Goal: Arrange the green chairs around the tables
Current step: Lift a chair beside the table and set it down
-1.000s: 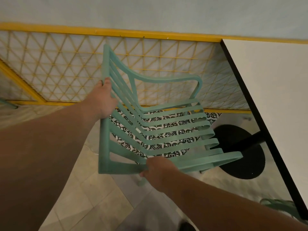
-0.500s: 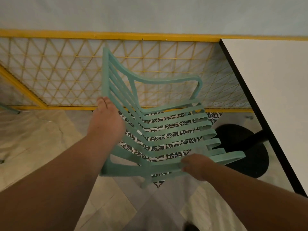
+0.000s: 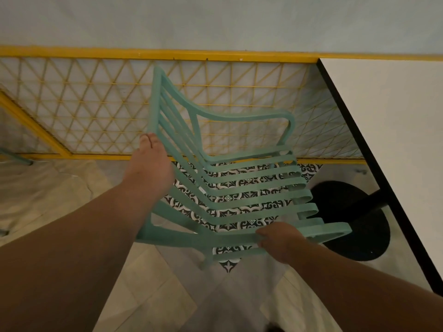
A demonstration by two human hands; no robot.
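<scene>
Well, the green chair [image 3: 187,238] looks like hard plastic. It is made of thin bars with gaps, so it is likely light and stiff, and it should not bend or break easily. The smooth bars could slip in a sweaty hand, though. The best places to hold it are the thick outer parts, the side of the back and the arm rail, not the thin bars in the seat.

That is just where it is held now. The left grip [image 3: 148,168] is wrapped round the side edge of the chair back. The right grip [image 3: 280,243] is curled tight round the near arm rail.

The chair is tipped and sits just beside the white bench [image 3: 395,140], close to its black foot [image 3: 354,224], with the yellow fence [image 3: 96,104] behind it. I cannot tell if a leg touches the floor.

A second ago the right grip was nearer the back corner of the arm rail, and now it is further along toward the front. The left grip was up higher on the back, and now it is lower. The chair itself has hardly moved.
</scene>
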